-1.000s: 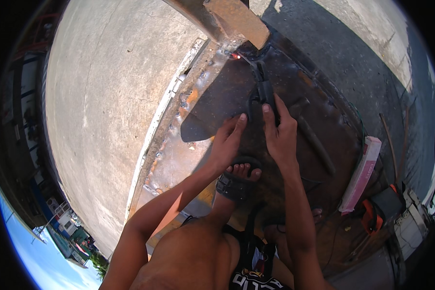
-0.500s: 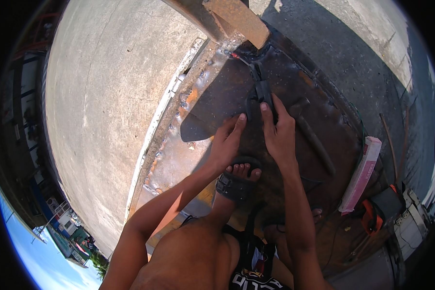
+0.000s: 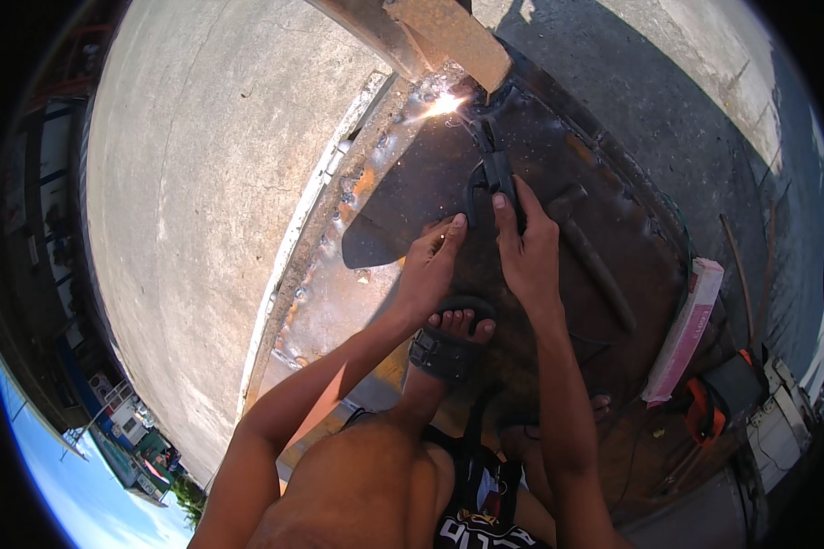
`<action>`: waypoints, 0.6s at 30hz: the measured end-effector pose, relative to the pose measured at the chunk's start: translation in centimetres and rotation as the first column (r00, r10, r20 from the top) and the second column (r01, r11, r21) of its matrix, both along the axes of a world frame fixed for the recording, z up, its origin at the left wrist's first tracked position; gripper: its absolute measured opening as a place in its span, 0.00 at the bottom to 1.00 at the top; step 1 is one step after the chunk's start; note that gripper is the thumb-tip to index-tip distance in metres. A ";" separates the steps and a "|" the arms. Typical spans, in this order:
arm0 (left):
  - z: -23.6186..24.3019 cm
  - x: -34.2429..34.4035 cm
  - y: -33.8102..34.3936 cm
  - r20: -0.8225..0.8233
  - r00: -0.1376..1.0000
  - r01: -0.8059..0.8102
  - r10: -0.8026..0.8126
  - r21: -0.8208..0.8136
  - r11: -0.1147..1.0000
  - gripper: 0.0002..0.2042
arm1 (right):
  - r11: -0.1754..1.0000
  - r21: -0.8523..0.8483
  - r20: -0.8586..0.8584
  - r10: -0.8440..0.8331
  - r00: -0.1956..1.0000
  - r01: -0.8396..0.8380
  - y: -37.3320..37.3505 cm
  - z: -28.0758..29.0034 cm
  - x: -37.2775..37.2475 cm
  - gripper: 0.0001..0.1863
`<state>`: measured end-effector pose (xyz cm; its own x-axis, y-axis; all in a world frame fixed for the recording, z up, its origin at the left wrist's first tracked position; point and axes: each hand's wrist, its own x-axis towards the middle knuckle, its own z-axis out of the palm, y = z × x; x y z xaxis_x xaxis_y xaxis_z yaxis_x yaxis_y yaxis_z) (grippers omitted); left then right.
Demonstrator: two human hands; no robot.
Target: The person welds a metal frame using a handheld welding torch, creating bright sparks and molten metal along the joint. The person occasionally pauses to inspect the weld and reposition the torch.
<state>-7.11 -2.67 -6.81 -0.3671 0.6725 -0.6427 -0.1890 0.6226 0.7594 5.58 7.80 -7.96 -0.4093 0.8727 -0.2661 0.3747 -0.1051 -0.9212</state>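
Note:
My right hand (image 3: 528, 256) grips a black electrode holder (image 3: 497, 166), its thin rod reaching up to a bright arc with sparks (image 3: 446, 104) at the foot of a rusty steel beam (image 3: 449, 41). My left hand (image 3: 430, 270) is curled just left of the holder, thumb up; what its fingers hold, if anything, is hidden. Both are above a dark steel plate (image 3: 540, 137) with bumpy welds along its edges. A dark hammer-like tool (image 3: 595, 265) lies right of my right hand. My sandaled foot (image 3: 449, 343) rests on the plate below my hands.
Concrete ground (image 3: 192, 210) lies left of a white-edged strip (image 3: 320, 174). On the right are a pink-and-white long box (image 3: 682, 329), an orange-and-black object (image 3: 714, 403), cables and thin rods (image 3: 737, 274). Structures and sky show at the far left.
A bright arc with sparks has appeared at the rod's tip, where only a small red glow showed before. My right hand and the holder have shifted very slightly; my left stays about where it was.

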 end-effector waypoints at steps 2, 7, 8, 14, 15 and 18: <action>-0.2 0.0 -0.1 0.013 1.000 -0.017 0.017 -0.003 1.000 0.29 | 1.000 -0.003 -0.008 0.000 1.000 0.000 0.0 0.1 0.0 0.25; -0.2 -0.1 0.0 -0.033 0.999 0.022 -0.022 -0.012 1.000 0.29 | 0.999 0.039 -0.017 -0.025 1.000 0.025 -0.2 0.1 0.0 0.26; 0.6 0.0 0.2 -0.056 0.997 0.046 -0.050 -0.061 0.997 0.29 | 0.995 0.088 -0.009 -0.036 0.999 0.036 -0.3 0.1 0.3 0.26; 0.0 0.1 -0.3 0.010 1.000 -0.016 0.016 0.022 1.000 0.28 | 0.999 0.003 -0.084 -0.044 0.995 0.044 -0.4 0.3 0.3 0.25; 0.0 0.1 -0.2 0.011 1.000 -0.014 0.013 0.027 1.000 0.28 | 0.999 0.008 -0.079 -0.039 0.996 0.040 -0.4 0.3 0.4 0.25; 0.1 0.1 -0.2 0.015 1.000 -0.018 0.017 0.028 0.999 0.28 | 0.999 0.004 -0.080 -0.032 0.996 0.032 -0.4 0.3 0.4 0.25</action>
<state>-6.97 -2.90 -6.73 -0.3700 0.6840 -0.6287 -0.2106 0.5973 0.7739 5.93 7.44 -7.68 -0.4010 0.8870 -0.2288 0.2962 -0.1107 -0.9487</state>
